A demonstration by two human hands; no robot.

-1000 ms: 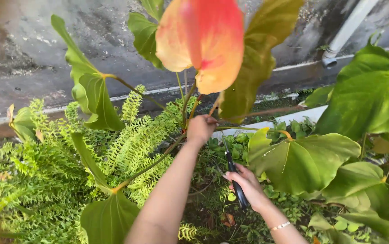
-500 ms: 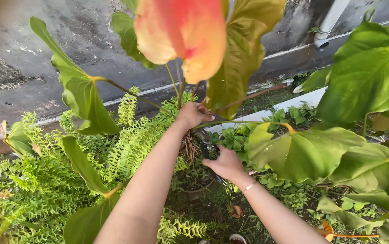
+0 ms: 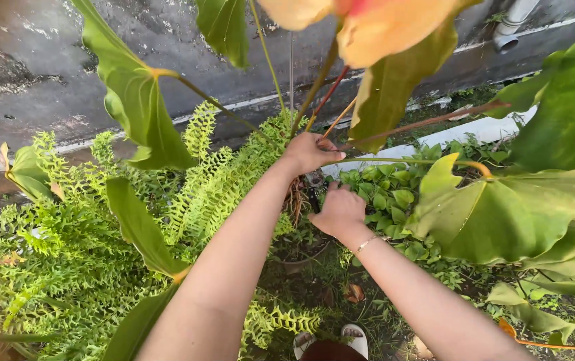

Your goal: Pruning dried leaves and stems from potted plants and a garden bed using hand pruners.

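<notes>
Left hand (image 3: 309, 152) fingers closed round a bunch of stems (image 3: 324, 100) at the plant's base, under the orange leaf (image 3: 381, 27). Right hand (image 3: 339, 210) just below it, fist wrapped on shears (image 3: 313, 194), mostly hidden; blade state can't tell. Ferns (image 3: 100, 227) left of the arms, big green leaf (image 3: 508, 214) right, pot (image 3: 301, 251) beneath the hands, wet concrete (image 3: 33, 87) behind.

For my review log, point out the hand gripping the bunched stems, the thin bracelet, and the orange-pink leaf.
left hand (image 3: 311, 152), head view, back of the hand
thin bracelet (image 3: 368, 243), head view, band on the right wrist
orange-pink leaf (image 3: 394, 27), head view, lower blade
</notes>
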